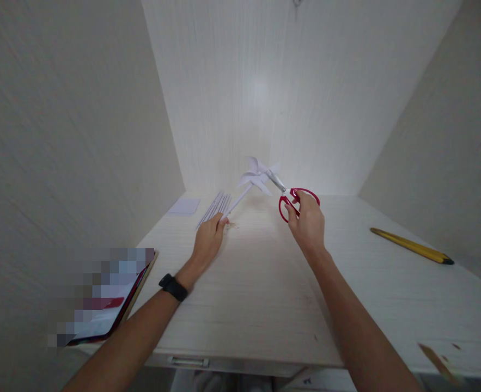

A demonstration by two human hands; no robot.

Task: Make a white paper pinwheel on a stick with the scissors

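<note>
My left hand (209, 237) is closed round the lower end of a thin white stick that carries a white paper pinwheel (257, 175), held up over the back of the pale wooden desk (265, 294). A black watch is on that wrist. My right hand (306, 222) grips red-handled scissors (293, 200); their metal blades point up and left and touch the pinwheel's centre.
Several thin white sticks (214, 207) lie by my left hand, with a small white paper square (184, 206) left of them. A yellow pencil (411, 245) lies at the right. A tablet or phone with a red edge (101, 305) leans at the left wall.
</note>
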